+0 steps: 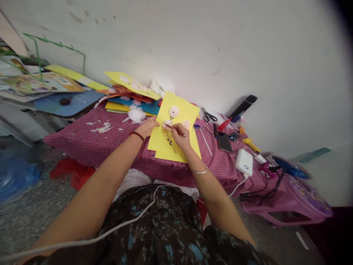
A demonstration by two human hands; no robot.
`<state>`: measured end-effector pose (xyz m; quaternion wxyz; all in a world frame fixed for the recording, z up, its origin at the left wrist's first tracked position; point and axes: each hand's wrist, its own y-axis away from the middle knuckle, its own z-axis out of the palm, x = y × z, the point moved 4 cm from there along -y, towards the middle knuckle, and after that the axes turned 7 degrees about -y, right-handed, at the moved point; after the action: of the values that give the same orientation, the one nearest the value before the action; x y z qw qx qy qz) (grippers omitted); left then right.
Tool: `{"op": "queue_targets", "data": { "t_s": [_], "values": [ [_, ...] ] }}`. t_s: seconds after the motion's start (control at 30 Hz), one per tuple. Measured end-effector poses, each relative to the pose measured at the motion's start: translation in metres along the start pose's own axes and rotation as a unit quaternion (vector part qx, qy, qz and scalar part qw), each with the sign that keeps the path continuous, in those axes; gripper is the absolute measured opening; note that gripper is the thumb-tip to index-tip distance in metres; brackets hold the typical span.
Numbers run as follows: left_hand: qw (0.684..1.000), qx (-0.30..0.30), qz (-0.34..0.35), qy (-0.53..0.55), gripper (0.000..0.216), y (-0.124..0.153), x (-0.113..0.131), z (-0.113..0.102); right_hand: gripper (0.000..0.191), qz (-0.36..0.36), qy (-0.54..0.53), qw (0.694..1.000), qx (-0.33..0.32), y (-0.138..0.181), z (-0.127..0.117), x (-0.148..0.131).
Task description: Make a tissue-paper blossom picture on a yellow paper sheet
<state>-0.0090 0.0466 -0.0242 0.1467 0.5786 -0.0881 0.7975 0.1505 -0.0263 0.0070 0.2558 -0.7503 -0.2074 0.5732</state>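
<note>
Far left on the checked cloth: stack of coloured cards, crumpled white tissue just nearer. Left hand, beaded bracelet at wrist, gripping the left edge of a yellow sheet. Sheet lies mid-table near the front edge; long axis runs near to far, far end leaning right; another yellow layer shows under its near edge. It bears white, red-dotted blossoms over a dark stem, blossoms toward the far end. Slim brown pen over the sheet: long axis roughly left-right, left end pointing slightly far, at the left blossom; contact cannot be told. Right hand closed around the pen, fingers bunched. Further right: scissors (far), phone, white power bank (nearer).
</note>
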Motion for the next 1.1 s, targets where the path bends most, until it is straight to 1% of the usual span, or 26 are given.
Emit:
{"op": "queue_targets", "data": {
  "t_s": [0.13,0.2,0.33,0.43,0.6,0.8,0.9,1.1],
  "values": [
    [1.0,0.003,0.002,-0.002,0.062,0.0,0.001,0.0,0.013,-0.003,-0.021,0.999,-0.042,0.001,0.004,0.003],
    [1.0,0.004,0.001,-0.004,0.061,0.0,0.001,0.0,0.013,-0.002,-0.018,0.999,-0.049,0.001,0.005,0.006],
    [1.0,0.007,-0.001,-0.006,0.062,0.001,0.002,0.001,0.012,0.004,-0.014,0.999,-0.031,0.0,0.003,0.008],
    [1.0,0.01,-0.001,-0.007,0.061,0.003,0.003,0.002,0.012,0.014,-0.041,0.999,-0.023,-0.001,0.002,0.006],
    [1.0,0.015,-0.002,-0.011,0.057,0.005,0.004,0.003,0.013,0.018,-0.057,0.998,0.014,-0.004,-0.003,0.004],
    [1.0,0.022,-0.005,-0.012,0.06,0.004,0.004,0.003,0.012,-0.002,-0.032,0.999,-0.022,-0.003,0.0,0.008],
    [1.0,0.022,-0.006,-0.012,0.061,0.003,0.004,0.003,0.012,0.002,-0.027,1.0,-0.008,-0.003,-0.001,0.008],
    [1.0,0.027,-0.004,-0.009,0.063,0.001,0.002,0.001,0.014,0.001,-0.051,0.998,0.024,-0.005,-0.007,0.007]
  ]
}}
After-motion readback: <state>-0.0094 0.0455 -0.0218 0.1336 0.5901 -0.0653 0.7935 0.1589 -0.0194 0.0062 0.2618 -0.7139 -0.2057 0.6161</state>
